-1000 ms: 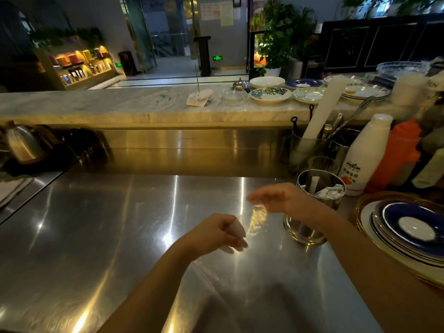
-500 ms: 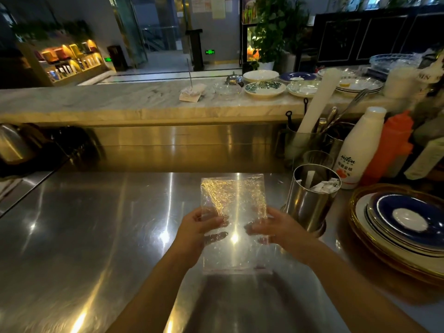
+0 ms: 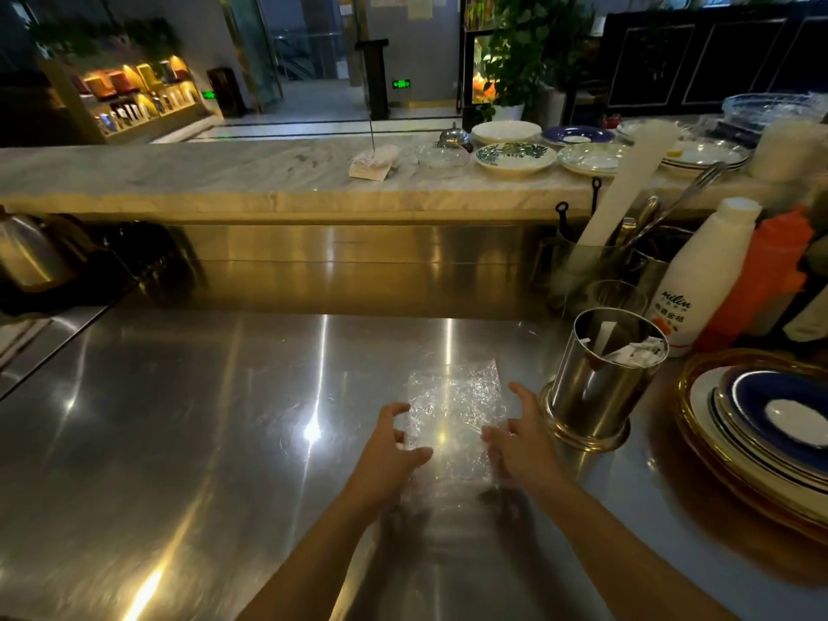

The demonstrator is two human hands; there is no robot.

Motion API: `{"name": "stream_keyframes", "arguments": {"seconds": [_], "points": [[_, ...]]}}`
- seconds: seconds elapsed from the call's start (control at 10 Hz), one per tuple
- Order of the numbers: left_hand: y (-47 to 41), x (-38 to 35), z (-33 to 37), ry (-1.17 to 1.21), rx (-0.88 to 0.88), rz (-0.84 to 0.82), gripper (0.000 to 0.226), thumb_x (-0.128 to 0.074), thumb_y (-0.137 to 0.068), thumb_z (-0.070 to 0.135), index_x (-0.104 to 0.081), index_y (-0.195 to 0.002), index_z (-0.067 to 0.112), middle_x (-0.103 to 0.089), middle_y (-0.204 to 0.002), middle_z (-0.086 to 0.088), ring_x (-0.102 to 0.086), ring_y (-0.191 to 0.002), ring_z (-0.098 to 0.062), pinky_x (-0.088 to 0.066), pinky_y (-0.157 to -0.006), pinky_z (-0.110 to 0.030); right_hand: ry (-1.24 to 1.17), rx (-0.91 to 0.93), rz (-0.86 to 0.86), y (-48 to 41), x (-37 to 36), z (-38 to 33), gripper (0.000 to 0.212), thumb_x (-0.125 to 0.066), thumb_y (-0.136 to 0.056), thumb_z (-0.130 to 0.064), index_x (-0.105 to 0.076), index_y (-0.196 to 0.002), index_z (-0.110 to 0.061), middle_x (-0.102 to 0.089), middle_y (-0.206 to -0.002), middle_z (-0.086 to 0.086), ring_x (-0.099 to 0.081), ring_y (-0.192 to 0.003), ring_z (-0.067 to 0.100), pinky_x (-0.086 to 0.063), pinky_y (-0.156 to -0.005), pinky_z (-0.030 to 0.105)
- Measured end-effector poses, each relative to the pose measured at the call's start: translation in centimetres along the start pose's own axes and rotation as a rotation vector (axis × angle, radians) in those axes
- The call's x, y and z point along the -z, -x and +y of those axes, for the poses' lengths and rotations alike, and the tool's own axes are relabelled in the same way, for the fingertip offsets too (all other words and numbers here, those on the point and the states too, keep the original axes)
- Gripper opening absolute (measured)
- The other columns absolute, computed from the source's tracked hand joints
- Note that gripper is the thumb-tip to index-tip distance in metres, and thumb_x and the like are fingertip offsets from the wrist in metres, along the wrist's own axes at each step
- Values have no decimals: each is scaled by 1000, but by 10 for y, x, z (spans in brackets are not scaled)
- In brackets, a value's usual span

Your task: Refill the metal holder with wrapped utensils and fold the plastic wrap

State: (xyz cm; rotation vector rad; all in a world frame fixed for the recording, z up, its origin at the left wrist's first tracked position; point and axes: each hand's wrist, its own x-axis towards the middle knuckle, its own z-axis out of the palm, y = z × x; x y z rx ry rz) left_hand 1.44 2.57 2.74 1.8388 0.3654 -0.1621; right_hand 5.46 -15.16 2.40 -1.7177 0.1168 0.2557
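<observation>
A crinkled clear plastic wrap (image 3: 454,405) lies flat on the steel counter (image 3: 201,441). My left hand (image 3: 390,445) is at its left edge and my right hand (image 3: 519,434) at its right edge. Both hands are curved with thumbs lifted and fingertips touching the wrap's near corners, and neither grips it. Just right of my right hand, the round metal holder (image 3: 600,396) stands upright. A few white wrapped utensils (image 3: 636,351) poke up inside it.
A stack of blue and gold-rimmed plates (image 3: 761,423) sits at the right. Behind the holder are a white bottle (image 3: 703,280), an orange bottle (image 3: 770,271) and a container of tools (image 3: 596,262). The marble ledge (image 3: 224,172) beyond carries plates. A kettle (image 3: 27,253) is far left.
The wrap went from being held up between both hands to lying flat on the counter. Both hands lowered with it and loosened their hold.
</observation>
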Motion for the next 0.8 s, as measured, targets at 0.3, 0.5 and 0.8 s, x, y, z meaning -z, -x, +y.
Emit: {"name": "stream_keyframes", "arguments": {"seconds": [0.3, 0.5, 0.8], "points": [[-23, -17, -23, -503, -212, 149, 48, -55, -89, 26, -39, -134, 17, -43, -139, -7, -46, -119, -20, -36, -99, -30, 600, 19, -118, -27, -13, 20, 49, -56, -86, -34, -39, -129, -19, -44, -133, 11, -49, -114, 26, -41, -97, 40], [-26, -16, -37, -870, -235, 91, 39, -45, -92, 33, -48, -125, 12, -27, -151, -9, -25, -136, -26, -22, -111, -42, 1052, 130, -117, -34, -15, 38, 42, -48, -81, -57, -50, -109, -25, -29, -146, 6, -30, -130, 30, -26, -103, 47], [-33, -3, -15, -873, -324, 58, 47, -47, -89, 46, -49, -128, 19, -54, -134, -3, -49, -120, -20, -36, -103, -36, 1134, 172, -183, -46, -11, 19, 54, -38, -86, -58, -45, -127, -23, -2, -156, 6, 3, -142, 25, -3, -111, 50]]}}
